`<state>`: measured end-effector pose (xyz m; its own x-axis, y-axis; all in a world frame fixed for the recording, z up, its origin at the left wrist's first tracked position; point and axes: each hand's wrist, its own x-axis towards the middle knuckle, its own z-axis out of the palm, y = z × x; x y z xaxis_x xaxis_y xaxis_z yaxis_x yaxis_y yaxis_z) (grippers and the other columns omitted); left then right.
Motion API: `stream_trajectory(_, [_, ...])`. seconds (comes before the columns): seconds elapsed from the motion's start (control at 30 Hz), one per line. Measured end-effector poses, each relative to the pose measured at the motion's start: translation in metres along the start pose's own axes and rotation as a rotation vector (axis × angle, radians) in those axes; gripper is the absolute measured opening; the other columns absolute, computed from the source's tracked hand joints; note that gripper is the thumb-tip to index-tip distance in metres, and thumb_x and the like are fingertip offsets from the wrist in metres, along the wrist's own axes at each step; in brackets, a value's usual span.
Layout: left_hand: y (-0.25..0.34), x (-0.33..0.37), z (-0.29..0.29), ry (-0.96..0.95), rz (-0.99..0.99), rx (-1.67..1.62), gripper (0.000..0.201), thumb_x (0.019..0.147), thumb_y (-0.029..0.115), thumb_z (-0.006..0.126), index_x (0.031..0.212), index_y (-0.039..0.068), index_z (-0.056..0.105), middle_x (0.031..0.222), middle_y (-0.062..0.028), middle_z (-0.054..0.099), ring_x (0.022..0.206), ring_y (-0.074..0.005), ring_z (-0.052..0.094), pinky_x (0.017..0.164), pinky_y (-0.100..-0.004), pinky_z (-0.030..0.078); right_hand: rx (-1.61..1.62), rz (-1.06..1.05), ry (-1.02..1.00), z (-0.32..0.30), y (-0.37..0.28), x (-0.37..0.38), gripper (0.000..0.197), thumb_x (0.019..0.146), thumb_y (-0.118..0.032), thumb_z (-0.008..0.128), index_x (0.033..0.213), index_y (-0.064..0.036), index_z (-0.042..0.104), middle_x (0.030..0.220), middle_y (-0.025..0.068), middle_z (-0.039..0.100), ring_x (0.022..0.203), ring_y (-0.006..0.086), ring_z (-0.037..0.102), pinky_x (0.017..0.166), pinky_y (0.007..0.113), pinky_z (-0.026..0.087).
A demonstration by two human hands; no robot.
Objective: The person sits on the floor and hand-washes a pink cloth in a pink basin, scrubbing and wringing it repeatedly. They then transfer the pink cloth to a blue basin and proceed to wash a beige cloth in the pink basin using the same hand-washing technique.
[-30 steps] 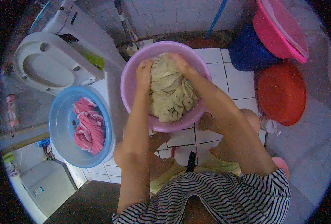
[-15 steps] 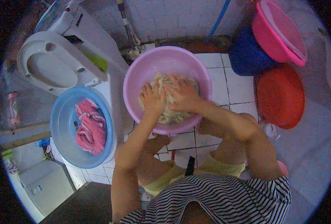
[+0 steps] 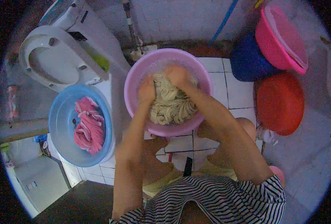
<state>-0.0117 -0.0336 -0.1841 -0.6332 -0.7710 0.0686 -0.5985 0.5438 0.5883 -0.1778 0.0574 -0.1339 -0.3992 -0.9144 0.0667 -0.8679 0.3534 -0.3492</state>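
Observation:
A wet beige cloth (image 3: 171,104) lies bunched and folded in a pink-purple basin (image 3: 130,84) on the floor between my legs. At the cloth's left edge my left hand (image 3: 147,90) is closed with its fingers curled down into the fabric. My right hand (image 3: 178,76) is closed on the far part of the cloth, near the basin's far side. The fingertips of both hands are mostly hidden and a little blurred. Some water or suds glisten around the fabric.
At left a light-blue basin (image 3: 59,142) holds pink towelling (image 3: 89,130), beside a white toilet (image 3: 102,61) with its seat raised. At right stand a dark-blue bucket (image 3: 247,61), a bright pink basin (image 3: 281,41) and a red basin (image 3: 280,103). White tiles (image 3: 216,86) cover the floor.
Both hands have gone from lying spread on top of the cloth to closing at its left and far edges. The near part of the cloth now shows uncovered in folds.

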Motion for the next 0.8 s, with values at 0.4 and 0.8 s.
stream_trajectory(0.4, [0.059,-0.059,-0.078,-0.168,0.23,0.057,0.056,0.067,0.028,0.067,0.116,0.008,0.047,0.126,-0.019,0.045,0.115,-0.036,0.044,0.094,-0.0448,0.034,0.746,0.321,-0.32,-0.095,0.006,-0.069,0.038,0.077,-0.03,0.059,0.103,-0.0032,0.058,0.105,0.016,0.059,0.1,0.0275,0.055,0.082,0.041,0.044])
stream_trajectory(0.8, [0.075,-0.072,-0.077,-0.137,0.324,0.058,0.048,0.07,0.01,0.064,0.115,0.011,0.048,0.11,-0.0213,0.049,0.098,-0.0391,0.053,0.083,-0.0419,0.045,-0.075,-0.335,-0.168,-0.083,-0.035,-0.095,0.081,0.062,-0.022,0.073,0.133,-0.0094,0.036,0.139,0.0181,0.032,0.129,0.0363,0.028,0.106,0.047,0.024])
